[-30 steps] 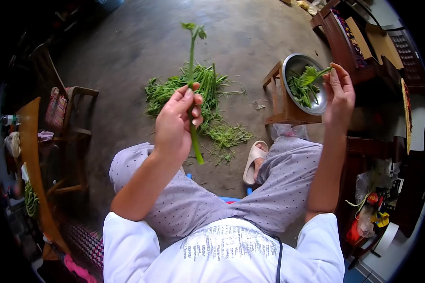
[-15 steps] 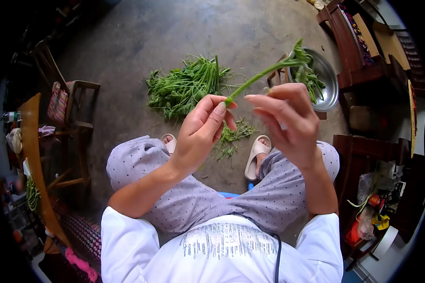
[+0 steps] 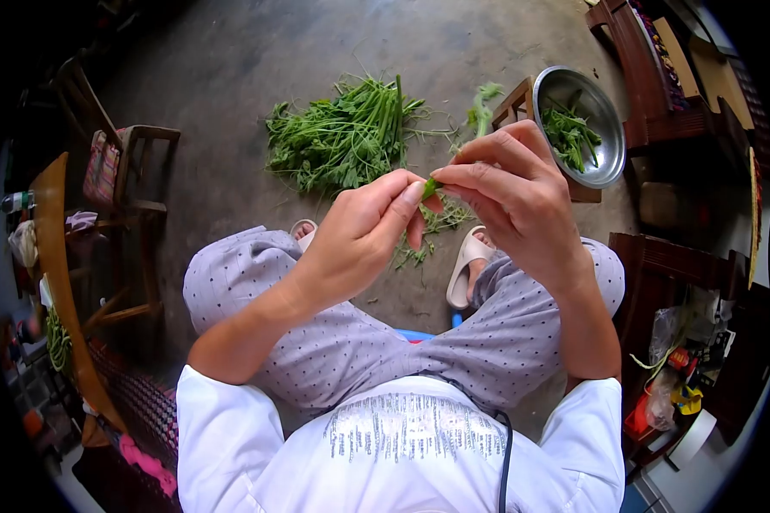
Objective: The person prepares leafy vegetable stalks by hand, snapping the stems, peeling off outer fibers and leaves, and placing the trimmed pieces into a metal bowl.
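My left hand (image 3: 370, 221) pinches the lower end of a leafy green stem (image 3: 430, 187) between thumb and forefinger. The fingertips of my right hand (image 3: 522, 197) close on the same stem, almost touching the left fingertips. Most of its length is hidden behind the right fingers, and its pale leafy tip (image 3: 485, 109) shows beyond them. Past my hands, a heap of green leafy stems (image 3: 338, 141) with thin tendrils lies on the floor. Small green scraps (image 3: 441, 221) are scattered between my feet.
A metal basin (image 3: 608, 154) with some green stem pieces (image 3: 571, 132) rests on a low wooden stool (image 3: 512, 104) at the right. A wooden chair (image 3: 128, 162) stands on the left, by a table edge (image 3: 51, 222). Dark wooden furniture (image 3: 659, 265) holding odds and ends lines the right.
My right hand has come in to the left hand and closed on the stem's lower end. The leafy tip has swung from pointing right to pointing more upward.
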`<act>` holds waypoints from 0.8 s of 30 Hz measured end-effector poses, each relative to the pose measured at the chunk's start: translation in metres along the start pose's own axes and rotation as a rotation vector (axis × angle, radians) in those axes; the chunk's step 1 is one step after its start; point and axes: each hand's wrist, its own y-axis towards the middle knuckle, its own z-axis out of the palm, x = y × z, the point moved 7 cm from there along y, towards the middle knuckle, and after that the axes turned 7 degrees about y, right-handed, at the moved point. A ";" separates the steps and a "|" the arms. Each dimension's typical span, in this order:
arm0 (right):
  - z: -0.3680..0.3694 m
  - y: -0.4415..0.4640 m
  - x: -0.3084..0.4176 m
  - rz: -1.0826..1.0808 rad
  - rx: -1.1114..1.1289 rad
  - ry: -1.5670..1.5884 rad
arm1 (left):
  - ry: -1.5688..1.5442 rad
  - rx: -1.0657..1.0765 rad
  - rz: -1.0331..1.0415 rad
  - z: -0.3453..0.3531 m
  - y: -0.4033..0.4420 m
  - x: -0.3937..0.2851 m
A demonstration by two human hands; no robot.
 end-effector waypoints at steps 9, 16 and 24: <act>0.013 -0.004 -0.001 0.039 0.101 0.024 | 0.568 -0.104 0.154 -0.007 -0.004 -0.009; 0.021 -0.004 0.001 0.080 0.097 0.011 | 0.651 -0.152 0.195 -0.008 -0.006 -0.012; 0.027 -0.003 0.006 0.051 0.052 -0.037 | 0.676 -0.145 0.191 -0.009 -0.005 -0.014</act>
